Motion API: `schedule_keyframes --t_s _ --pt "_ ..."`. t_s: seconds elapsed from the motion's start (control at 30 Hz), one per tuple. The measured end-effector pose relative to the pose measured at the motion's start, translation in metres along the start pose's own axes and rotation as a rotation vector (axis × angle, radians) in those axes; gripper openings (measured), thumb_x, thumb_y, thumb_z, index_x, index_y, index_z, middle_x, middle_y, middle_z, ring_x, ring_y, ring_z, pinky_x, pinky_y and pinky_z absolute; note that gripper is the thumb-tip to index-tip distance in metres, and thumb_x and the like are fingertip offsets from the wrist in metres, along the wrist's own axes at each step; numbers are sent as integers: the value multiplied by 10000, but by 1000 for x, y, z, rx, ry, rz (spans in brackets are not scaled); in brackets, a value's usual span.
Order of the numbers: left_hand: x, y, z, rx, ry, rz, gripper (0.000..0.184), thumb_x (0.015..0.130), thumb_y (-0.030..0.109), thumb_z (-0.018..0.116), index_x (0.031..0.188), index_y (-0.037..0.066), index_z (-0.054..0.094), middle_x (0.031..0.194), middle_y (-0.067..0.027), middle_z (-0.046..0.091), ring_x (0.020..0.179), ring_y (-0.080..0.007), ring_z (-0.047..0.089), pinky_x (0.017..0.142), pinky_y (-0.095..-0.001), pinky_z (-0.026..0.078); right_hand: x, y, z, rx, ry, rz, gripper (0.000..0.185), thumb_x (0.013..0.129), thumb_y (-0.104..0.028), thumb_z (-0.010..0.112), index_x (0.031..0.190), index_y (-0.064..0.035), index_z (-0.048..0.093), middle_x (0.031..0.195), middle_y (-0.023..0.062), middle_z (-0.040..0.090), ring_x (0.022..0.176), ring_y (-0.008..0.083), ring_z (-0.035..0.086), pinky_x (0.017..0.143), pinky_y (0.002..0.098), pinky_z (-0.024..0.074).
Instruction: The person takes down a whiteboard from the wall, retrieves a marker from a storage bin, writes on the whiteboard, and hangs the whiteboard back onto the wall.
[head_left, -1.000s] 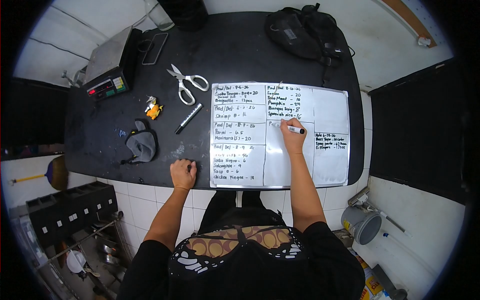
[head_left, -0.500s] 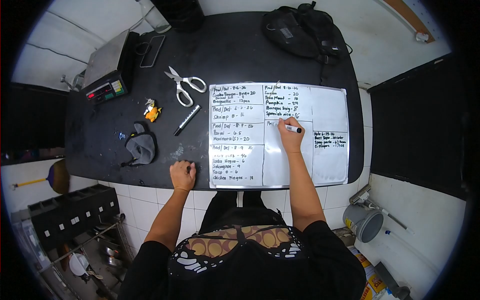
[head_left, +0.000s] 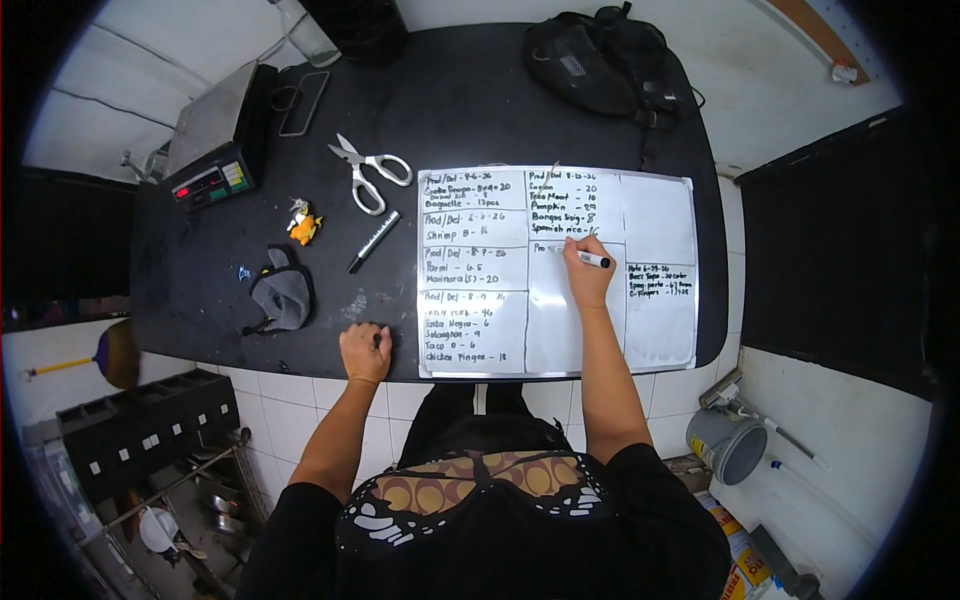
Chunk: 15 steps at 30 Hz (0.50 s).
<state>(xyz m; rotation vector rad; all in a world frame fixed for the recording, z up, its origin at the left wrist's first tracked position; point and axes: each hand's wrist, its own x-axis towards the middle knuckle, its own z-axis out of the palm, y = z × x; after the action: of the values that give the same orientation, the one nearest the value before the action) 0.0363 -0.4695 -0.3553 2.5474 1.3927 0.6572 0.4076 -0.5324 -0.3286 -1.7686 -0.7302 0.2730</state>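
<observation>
My right hand (head_left: 589,272) is closed around a white marker (head_left: 594,259) with a black end. Its tip is at the whiteboard (head_left: 575,330), in the middle column, where a new line of writing starts below "Spanish rice". Handwritten lists in black ink fill several ruled boxes of the board. My left hand (head_left: 364,352) rests closed on the black table by the board's lower left edge. A small black piece, which looks like a marker cap (head_left: 378,340), shows between its fingers.
Left of the board lie a second marker (head_left: 374,241), white-handled scissors (head_left: 368,173), an orange figurine (head_left: 304,222) and a grey cap-like cloth item (head_left: 282,290). A digital scale (head_left: 215,135), a phone (head_left: 305,103) and a black backpack (head_left: 600,60) are farther back on the table (head_left: 460,95).
My right hand has moved slightly right with the marker, and more letters show in the new line. My left hand has stayed in place.
</observation>
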Motion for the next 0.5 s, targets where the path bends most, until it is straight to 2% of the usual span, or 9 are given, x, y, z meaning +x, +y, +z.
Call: schedule_keyframes --t_s 0.17,0.27,0.37,0.5 --pt "-1 -2 2 10 -13 0 200 775 183 614 629 93 511 669 -73 513 683 -290 497 621 -396 350 -1 1 0 -3 -52 -14 227 756 -92 667 610 -12 513 529 31 489 511 85 413 497 266 373" --pt "0 0 1 26 -25 -4 207 778 185 613 627 92 506 667 -74 508 682 -291 496 624 -397 351 1 4 -1 -25 1 -41 236 752 -105 672 610 -14 507 532 38 494 508 91 414 500 275 378" --pt "0 -1 1 28 -24 -2 210 781 187 611 627 92 505 665 -74 506 684 -291 496 627 -398 353 2 3 0 -20 1 30 242 750 -110 672 608 -14 502 530 42 492 507 93 417 500 275 377" --pt "-1 -1 1 11 -15 -8 203 777 187 616 632 92 511 664 -72 508 682 -289 499 626 -400 354 2 2 -3 -46 -27 8 248 754 -110 669 600 -18 497 524 36 482 504 89 408 495 272 369"
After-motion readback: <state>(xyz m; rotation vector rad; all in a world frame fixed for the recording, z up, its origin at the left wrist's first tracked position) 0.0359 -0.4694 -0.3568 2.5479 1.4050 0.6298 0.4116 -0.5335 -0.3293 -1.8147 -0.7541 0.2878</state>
